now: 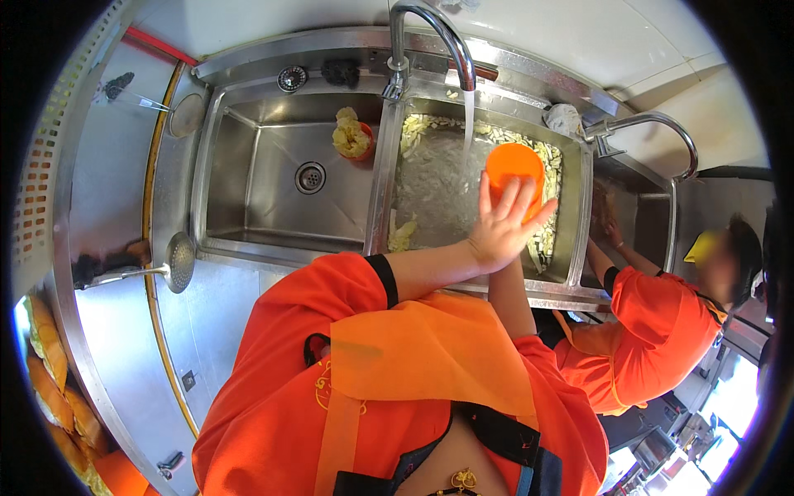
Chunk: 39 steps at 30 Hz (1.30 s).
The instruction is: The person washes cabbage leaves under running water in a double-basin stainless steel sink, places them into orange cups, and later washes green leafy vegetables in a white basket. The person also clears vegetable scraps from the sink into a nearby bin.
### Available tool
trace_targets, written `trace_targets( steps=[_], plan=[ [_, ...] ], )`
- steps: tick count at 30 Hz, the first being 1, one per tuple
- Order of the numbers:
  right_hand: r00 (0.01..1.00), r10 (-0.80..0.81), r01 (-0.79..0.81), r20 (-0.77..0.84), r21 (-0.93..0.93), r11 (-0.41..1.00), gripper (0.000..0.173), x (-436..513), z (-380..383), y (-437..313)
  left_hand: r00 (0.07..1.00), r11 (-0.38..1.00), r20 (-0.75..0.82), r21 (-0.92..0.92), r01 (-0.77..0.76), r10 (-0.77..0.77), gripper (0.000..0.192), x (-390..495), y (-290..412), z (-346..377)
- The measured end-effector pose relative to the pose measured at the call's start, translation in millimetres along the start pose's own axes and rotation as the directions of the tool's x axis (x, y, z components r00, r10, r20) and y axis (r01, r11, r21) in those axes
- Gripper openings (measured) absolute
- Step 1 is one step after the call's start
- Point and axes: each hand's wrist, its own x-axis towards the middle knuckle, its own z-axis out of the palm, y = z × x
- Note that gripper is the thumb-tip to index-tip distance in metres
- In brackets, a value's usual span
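Note:
My left hand [504, 226] lies palm down with its fingers spread against an orange plastic cup [515, 162], above the middle sink basin [574, 217]. My right forearm reaches up beneath it; my right hand is hidden behind the left hand and the cup. Water runs from a curved chrome faucet [443, 31] into this basin, which holds water. Chopped pale-green vegetable pieces [547, 164] float along its edges. A larger leafy piece [403, 232] lies at its near left corner. In the left basin [279, 217], pale yellow-green leafy vegetable [350, 139] sits on an orange container [367, 149].
On the right a co-worker [664, 328] in orange reaches into the third basin [651, 217]. A second faucet [670, 121] and a white cloth [563, 119] stand between. A skimmer [180, 262] and a strainer [187, 116] lie left; a perforated plastic basket [37, 180] stands far left.

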Motion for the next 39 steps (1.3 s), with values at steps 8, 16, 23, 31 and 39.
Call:
trace_targets(
  steps=[8, 16, 23, 31, 39],
  plan=[
    [0.980, 0.131, -0.146, 0.153, 0.091, 0.985, 0.044, -16.6, 9.2, -7.0, 0.999, 0.999, 0.041, -0.041, 0.034, -0.033, 0.060, -5.0, 13.2, -3.7],
    [0.993, -0.116, 0.116, -0.013, 0.032, 0.993, 0.022, 2.3, 61.4, -14.2, 0.828, 0.766, 0.096, -0.333, 0.550, -0.553, 0.086, -3.6, -16.9, -25.2],
    [0.710, -0.522, 0.697, 0.473, -0.574, 0.429, 0.017, -36.5, 116.4, -3.1, 0.522, 0.284, 0.426, -0.505, 0.815, -0.739, 0.100, -20.8, -69.1, -22.8],
    [0.669, -0.357, 0.743, 0.652, -0.604, 0.288, 0.047, -49.0, 116.0, -41.4, 0.403, -0.484, 0.767, -0.632, 0.604, -0.499, 0.050, -29.5, -91.8, -55.6],
    [0.956, -0.140, 0.112, 0.256, -0.765, -0.634, 0.051, -19.8, 40.1, -84.4, 0.449, -0.727, 0.838, -0.513, 0.457, -0.309, 0.057, -43.2, -100.0, -79.3]
  ],
)
